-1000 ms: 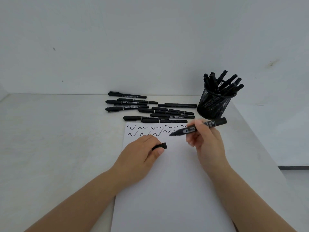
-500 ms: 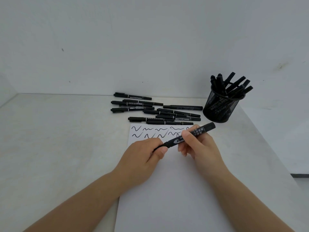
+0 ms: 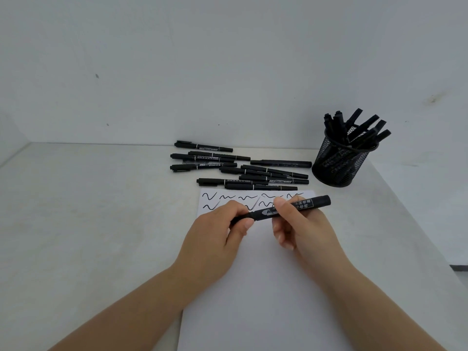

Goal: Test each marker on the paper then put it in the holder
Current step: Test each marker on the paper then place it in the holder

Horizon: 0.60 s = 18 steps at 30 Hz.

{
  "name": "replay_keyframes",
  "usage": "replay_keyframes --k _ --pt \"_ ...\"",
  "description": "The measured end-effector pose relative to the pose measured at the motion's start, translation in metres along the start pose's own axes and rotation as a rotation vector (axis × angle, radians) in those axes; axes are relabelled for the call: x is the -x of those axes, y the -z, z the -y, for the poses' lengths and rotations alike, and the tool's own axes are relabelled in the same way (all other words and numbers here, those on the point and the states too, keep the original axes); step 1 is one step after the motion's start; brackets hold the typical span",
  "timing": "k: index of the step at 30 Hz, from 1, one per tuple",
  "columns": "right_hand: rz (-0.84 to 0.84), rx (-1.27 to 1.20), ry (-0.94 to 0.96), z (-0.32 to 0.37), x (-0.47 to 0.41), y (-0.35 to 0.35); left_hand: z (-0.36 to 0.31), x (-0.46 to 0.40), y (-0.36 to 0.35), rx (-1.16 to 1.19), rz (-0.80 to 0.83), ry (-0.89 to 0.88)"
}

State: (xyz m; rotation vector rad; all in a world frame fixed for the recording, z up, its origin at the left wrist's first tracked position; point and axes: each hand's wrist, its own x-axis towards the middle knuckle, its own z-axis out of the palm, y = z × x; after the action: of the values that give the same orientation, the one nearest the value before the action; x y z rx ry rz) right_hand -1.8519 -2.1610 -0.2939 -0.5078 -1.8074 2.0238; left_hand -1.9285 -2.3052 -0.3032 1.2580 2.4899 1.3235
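While both our left hand (image 3: pixel 222 224) and right hand (image 3: pixel 301 224) grip one marker (image 3: pixel 291 206) over the paper (image 3: pixel 266 300), several fill the holder (image 3: pixel 339 163); about ten wait on the bench (image 3: pixel 101 211)

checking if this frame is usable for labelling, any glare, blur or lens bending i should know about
Head view: flat, even light with no glare and only faint shadows; the black mesh wire holder leans outward and the pale table's edge splays, typical wide-angle bending; the thick black marker held by both hands is sharp enough to show its label, though the print is not legible.
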Motion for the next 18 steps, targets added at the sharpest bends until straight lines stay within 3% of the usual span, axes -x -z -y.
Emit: replay_keyframes --k 18 --pt "0.052 -0.104 0.026 -0.002 0.013 -0.017 -0.001 0.011 0.005 0.061 -0.071 -0.023"
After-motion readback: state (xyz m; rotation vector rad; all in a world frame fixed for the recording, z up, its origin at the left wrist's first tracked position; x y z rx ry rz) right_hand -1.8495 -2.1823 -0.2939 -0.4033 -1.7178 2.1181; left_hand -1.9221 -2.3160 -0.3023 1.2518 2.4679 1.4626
